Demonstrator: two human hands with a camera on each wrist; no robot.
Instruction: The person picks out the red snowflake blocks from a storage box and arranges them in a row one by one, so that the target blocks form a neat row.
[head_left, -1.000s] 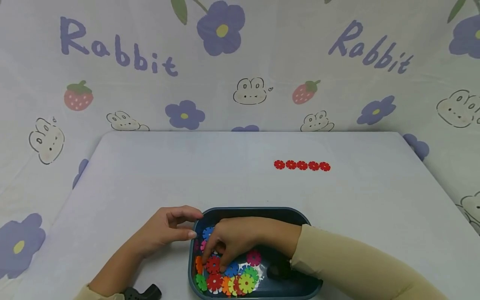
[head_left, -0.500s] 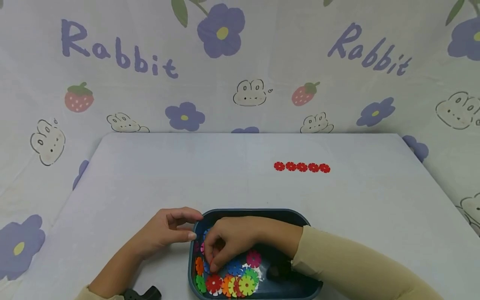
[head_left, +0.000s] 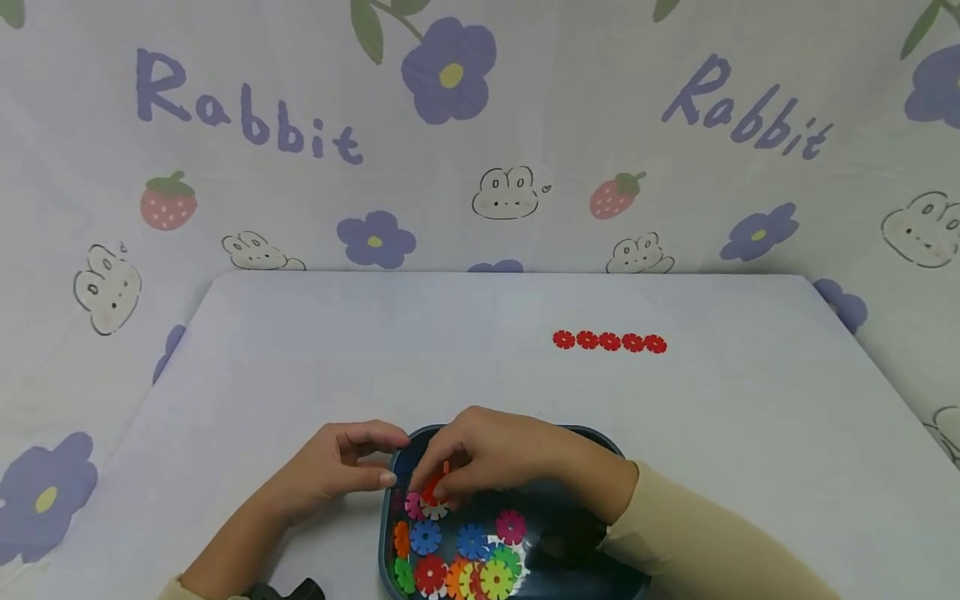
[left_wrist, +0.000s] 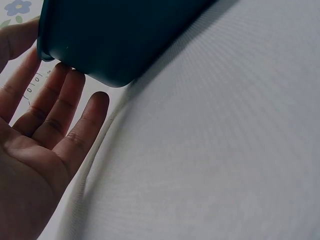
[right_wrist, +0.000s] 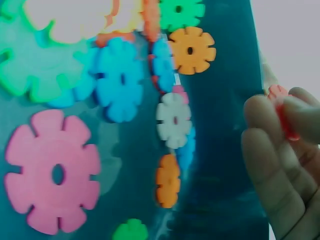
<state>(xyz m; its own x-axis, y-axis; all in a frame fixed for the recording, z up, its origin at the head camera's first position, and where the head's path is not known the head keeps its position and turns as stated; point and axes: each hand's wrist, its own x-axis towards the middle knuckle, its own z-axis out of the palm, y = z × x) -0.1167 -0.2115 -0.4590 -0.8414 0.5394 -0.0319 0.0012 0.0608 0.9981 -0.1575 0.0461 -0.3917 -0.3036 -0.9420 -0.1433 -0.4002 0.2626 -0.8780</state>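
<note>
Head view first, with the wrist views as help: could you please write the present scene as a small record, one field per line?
Right hand: pinches a red disc over the tray's left part
Left hand: fingertips at the tray's left rim
Tray: dark blue-green, rounded corners, on the white table
Tray contents: notched discs in yellow, blue, pink, orange, green, red and white
Row of discs: five, all red, on the table beyond the tray
Backdrop: printed with "Rabbit", flowers, strawberries and rabbit faces
</note>
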